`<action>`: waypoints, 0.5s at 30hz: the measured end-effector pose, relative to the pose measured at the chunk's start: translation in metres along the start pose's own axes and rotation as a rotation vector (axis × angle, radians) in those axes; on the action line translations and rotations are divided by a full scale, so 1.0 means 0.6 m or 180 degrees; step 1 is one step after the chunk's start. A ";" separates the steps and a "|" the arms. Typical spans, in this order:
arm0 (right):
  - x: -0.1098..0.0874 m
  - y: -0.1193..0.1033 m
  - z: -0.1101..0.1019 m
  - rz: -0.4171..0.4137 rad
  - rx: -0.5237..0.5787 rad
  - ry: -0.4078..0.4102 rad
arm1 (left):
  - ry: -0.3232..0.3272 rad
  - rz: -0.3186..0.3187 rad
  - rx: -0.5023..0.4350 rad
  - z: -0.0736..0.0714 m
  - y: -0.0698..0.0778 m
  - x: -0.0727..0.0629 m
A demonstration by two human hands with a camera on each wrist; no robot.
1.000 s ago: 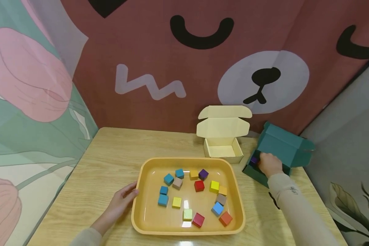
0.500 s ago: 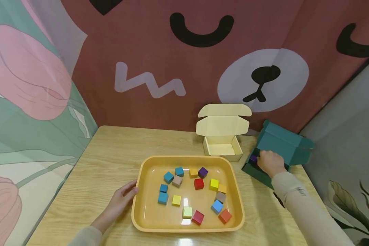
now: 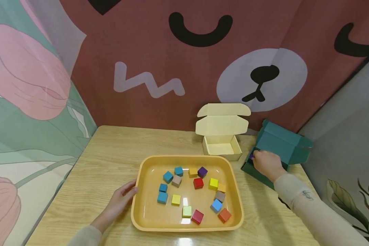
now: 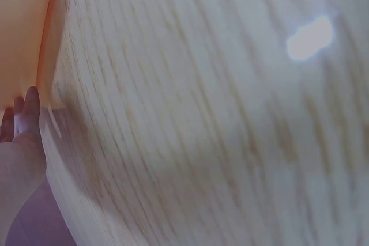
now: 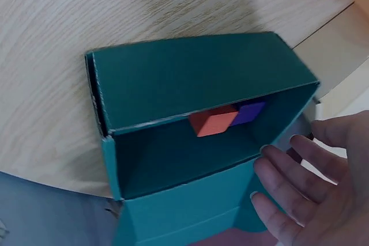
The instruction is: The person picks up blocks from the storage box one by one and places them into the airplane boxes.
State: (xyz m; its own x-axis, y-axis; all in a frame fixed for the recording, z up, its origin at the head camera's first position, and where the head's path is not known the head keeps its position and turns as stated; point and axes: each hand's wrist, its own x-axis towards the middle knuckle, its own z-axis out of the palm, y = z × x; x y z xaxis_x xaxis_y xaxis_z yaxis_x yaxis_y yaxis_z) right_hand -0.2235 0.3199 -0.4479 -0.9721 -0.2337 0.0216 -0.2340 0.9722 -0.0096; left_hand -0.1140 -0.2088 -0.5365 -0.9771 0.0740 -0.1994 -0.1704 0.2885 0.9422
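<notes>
My left hand (image 3: 120,198) rests its straight fingers against the left side of a yellow tray (image 3: 187,229). In the left wrist view those fingers (image 4: 33,110) lie along the tray's outer wall (image 4: 23,38). Over the dark green cardboard box (image 3: 256,174) at the right, my right hand (image 3: 269,165) reaches in from the front. The right wrist view has this hand (image 5: 323,182) with fingers spread and nothing held, beside the box's rim. Inside the box (image 5: 196,79) lie an orange-red cube (image 5: 212,121) and a purple cube (image 5: 248,113), side by side.
Several coloured cubes are scattered in the tray, among them a red cube (image 3: 198,183), a lime cube (image 3: 187,212) and a blue cube (image 3: 216,205). Behind it a cream box (image 3: 222,130) stands with its lid raised. A printed curtain (image 3: 141,41) hangs behind the wooden table (image 3: 117,147).
My right hand has shifted slightly left over the green box, covering more of the purple cube in the head view. My left hand stays at the tray.
</notes>
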 end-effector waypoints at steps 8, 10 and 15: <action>-0.012 -0.029 -0.015 -0.0383 -0.0309 0.0265 | 0.0003 -0.0044 -0.0062 0.001 -0.002 0.004; -0.015 -0.037 -0.020 -0.0484 -0.0348 0.0364 | 0.0004 -0.0043 -0.0056 0.002 -0.003 0.004; -0.020 -0.060 -0.029 -0.0776 -0.0304 0.0666 | 0.0025 -0.0060 -0.0052 0.001 -0.003 0.004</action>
State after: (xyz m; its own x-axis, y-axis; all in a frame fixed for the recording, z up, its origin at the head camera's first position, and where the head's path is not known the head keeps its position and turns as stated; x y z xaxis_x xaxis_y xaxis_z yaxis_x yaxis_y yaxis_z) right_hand -0.2030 0.2883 -0.4305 -0.8605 -0.4611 0.2166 -0.4466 0.8874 0.1147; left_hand -0.1163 -0.2085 -0.5387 -0.9747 0.0611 -0.2149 -0.1906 0.2740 0.9426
